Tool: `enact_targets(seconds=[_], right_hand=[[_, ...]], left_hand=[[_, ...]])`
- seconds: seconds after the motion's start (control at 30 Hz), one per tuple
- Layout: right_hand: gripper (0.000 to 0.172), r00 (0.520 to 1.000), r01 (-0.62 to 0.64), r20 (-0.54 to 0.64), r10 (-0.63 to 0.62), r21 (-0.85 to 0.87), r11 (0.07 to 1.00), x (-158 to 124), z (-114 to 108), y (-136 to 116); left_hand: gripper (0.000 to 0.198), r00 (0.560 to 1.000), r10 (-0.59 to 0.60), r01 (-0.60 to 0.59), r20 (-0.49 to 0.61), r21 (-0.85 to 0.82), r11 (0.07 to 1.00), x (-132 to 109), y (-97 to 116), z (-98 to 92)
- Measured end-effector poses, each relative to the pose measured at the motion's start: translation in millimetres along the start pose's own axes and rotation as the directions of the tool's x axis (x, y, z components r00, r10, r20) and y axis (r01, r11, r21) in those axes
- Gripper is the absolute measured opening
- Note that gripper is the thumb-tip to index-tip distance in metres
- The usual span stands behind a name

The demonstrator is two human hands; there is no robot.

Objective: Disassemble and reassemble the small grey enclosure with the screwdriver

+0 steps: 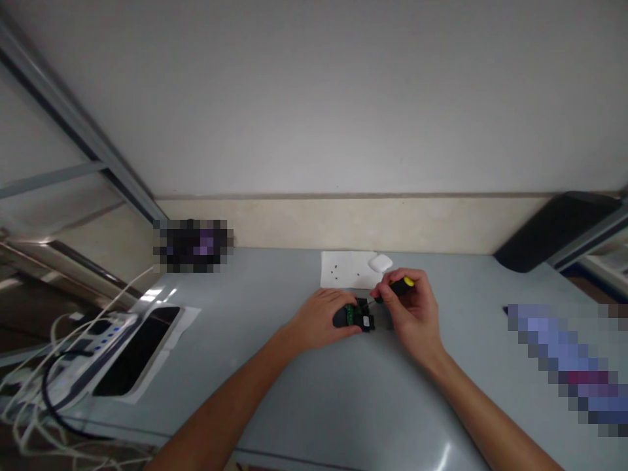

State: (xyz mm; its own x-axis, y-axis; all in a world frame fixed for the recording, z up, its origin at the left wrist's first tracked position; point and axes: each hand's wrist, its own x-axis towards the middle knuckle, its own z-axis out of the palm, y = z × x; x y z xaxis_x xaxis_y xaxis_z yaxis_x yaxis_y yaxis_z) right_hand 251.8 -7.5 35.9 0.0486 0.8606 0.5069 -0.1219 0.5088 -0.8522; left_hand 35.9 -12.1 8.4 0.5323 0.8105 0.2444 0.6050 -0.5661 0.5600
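My left hand (326,317) is closed around a small opened black device (367,321), its shape like a computer mouse, and steadies it on the table. A green circuit board (350,313) shows inside it between the fingers. In my right hand (417,314) is a screwdriver (403,286) with a black and yellow handle, tilted so its thin shaft points down left at the device. Whether the tip sits in a screw is too small to tell. Just behind, a white sheet of paper (343,261) bears several tiny dark pieces, perhaps screws, and a rounded white case (380,263).
On the left a phone (140,353) lies on paper beside a white power strip (105,337) with tangled cables (44,392). A blurred dark object (193,245) stands at the back left, a blurred bluish one (564,360) lies right. A black panel (554,229) leans at the back right.
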Motion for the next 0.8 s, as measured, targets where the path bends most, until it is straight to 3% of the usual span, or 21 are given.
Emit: enact_targets(seconds=[0.33,0.8], right_hand=[[0.017,0.999,0.018,0.030,-0.017,-0.028,0.999,-2.6,-2.7,0.1],[0.017,0.999,0.022,0.041,-0.019,-0.082,0.996,-4.0,-3.8,1.8]], left_hand=[[0.032,0.997,0.072,-0.070,-0.033,0.040,0.997,-4.4,-7.8,6.9],[0.036,0.997,0.066,-0.066,-0.035,0.018,0.998,-4.7,-6.8,7.1]])
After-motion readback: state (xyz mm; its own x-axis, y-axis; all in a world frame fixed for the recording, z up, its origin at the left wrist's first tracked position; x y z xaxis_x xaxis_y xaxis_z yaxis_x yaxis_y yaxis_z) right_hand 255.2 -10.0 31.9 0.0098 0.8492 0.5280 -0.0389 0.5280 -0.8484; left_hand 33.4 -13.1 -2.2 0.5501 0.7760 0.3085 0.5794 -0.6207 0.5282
